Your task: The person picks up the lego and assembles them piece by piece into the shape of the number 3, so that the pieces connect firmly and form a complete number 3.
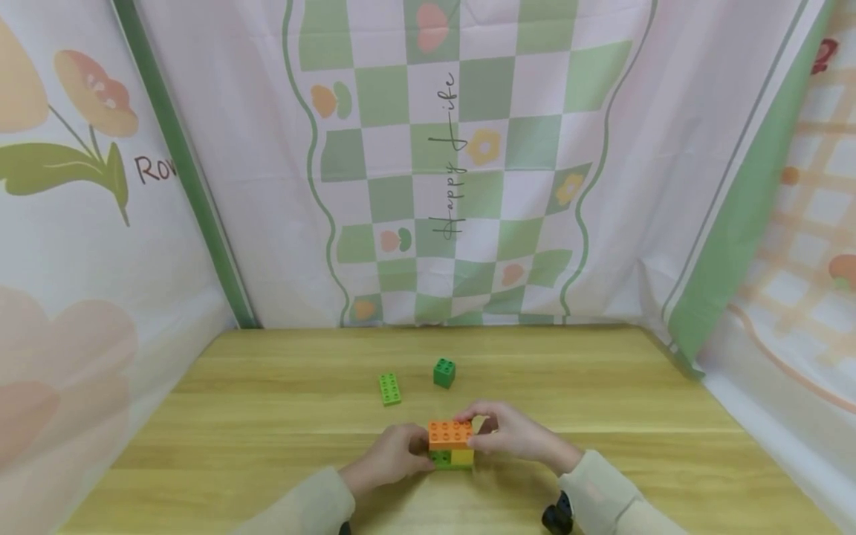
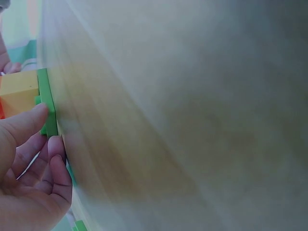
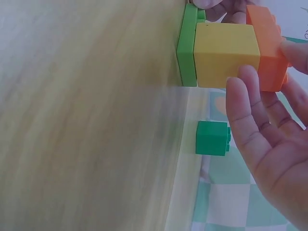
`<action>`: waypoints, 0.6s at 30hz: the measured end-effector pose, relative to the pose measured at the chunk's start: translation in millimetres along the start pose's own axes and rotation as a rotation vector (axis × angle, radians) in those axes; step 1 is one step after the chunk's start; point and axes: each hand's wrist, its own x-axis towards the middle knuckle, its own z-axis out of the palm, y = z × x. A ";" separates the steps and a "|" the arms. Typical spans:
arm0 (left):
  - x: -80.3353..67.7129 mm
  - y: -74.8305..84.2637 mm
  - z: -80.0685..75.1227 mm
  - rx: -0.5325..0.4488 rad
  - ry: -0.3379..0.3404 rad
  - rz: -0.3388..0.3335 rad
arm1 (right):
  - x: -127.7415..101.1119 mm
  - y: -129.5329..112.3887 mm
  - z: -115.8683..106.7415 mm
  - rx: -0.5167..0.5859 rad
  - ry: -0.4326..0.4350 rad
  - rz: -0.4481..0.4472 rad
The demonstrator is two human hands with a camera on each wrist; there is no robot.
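Observation:
A small stack of toy building bricks stands on the table in front of me. Its base is a flat light-green brick point(image 2: 51, 110), whose near left studs show uncovered in the head view. On the base's right part sits a yellow brick point(image 3: 224, 55), and across the top lies an orange brick point(image 1: 449, 433), overhanging to the left. My left hand point(image 1: 393, 455) pinches the green base at its left end between thumb and fingers. From the right, my right hand point(image 1: 511, 432) holds the orange brick, thumb on the near side, with fingertips by the yellow brick.
Behind the stack, a flat lime-green brick point(image 1: 390, 389) lies on the wooden table point(image 1: 281, 386), with a dark-green cube-shaped brick point(image 1: 444, 373) to its right. A printed curtain point(image 1: 267, 186) hangs along the table's far edge, with more cloth at both sides.

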 end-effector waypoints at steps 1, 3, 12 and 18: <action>-0.1 0.1 0.2 0.003 0.000 0.000 | -0.2 0.0 0.2 0.010 -0.001 0.004; -0.1 0.0 -0.1 0.001 0.001 0.000 | 0.2 0.0 0.3 0.028 -0.004 0.011; -0.7 0.4 0.3 0.007 -0.004 0.011 | -1.0 1.0 -1.2 0.072 -0.020 0.039; 0.4 0.7 -0.7 0.005 -0.013 0.029 | -1.1 1.8 -3.1 0.075 -0.019 0.054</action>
